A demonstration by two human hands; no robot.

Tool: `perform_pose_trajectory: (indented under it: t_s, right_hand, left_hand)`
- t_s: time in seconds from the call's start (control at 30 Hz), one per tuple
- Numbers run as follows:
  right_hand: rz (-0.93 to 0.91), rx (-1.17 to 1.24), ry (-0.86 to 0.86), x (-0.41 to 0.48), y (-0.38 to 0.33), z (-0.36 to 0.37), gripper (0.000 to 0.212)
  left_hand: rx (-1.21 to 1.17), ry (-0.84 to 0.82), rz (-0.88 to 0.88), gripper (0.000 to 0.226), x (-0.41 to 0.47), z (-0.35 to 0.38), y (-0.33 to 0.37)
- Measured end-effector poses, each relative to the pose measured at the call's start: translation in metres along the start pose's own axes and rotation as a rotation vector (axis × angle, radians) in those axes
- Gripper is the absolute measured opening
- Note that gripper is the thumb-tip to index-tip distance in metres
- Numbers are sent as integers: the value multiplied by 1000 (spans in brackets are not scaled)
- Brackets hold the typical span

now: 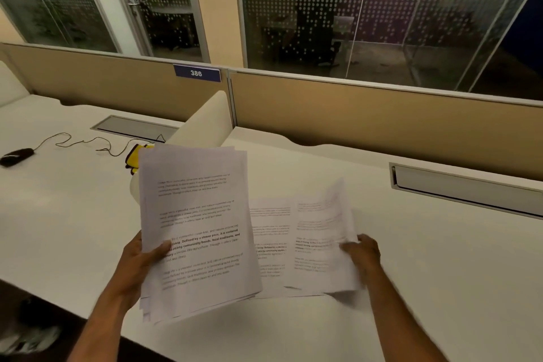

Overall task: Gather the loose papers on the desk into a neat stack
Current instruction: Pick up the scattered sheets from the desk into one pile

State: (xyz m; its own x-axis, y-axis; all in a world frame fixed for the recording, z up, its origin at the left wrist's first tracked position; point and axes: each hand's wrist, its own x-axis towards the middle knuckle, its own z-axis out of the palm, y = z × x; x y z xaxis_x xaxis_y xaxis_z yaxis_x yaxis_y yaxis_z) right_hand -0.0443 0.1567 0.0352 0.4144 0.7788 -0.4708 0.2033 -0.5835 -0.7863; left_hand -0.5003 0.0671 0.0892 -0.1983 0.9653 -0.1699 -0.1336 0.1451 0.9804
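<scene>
My left hand [144,261] grips a thick stack of printed papers [197,232] by its left edge, thumb on top, holding it tilted above the white desk [411,273]. Its sheets are slightly fanned at the lower left corner. My right hand [363,251] pinches the right edge of a loose printed sheet [323,232], which is lifted and blurred. Beneath and left of that sheet another printed page [270,244] lies flat on the desk, partly covered by the stack.
A yellow object [133,156] peeks out behind the stack. A black mouse [16,156] with its cable [79,141] lies at far left. Metal cable trays [464,188] are set in the desk. A beige partition [352,114] and a curved divider [205,123] close the back.
</scene>
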Motion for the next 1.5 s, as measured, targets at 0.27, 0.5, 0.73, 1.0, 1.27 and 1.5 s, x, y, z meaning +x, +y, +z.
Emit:
perform_pose_trajectory:
  t_s: [0.27,0.5,0.73,1.0,1.27,1.5]
  right_hand:
    - [-82,194,-177,-13,-31,42,42]
    - [-64,-603,32,-45,4,112,55]
    - [122,-355,27,-42,-5,116,55]
    - [-285,-118,27,-39,-40,30,37]
    - [-433,397,34,-85,-93,-93,22]
    - [-359,538,-273,-109,-68,-50,40]
  left_hand:
    - [-3,-2,-20,44,11,-17,7]
    - [-9,-14,-31,40,19,-17,8]
    - [-22,-41,-48,38,28,-10,3]
    - [-30,-114,-38,48,43,8,5]
    - [-59,-238,3,43,61,58,17]
    - [-79,-380,0,43,59,124,22]
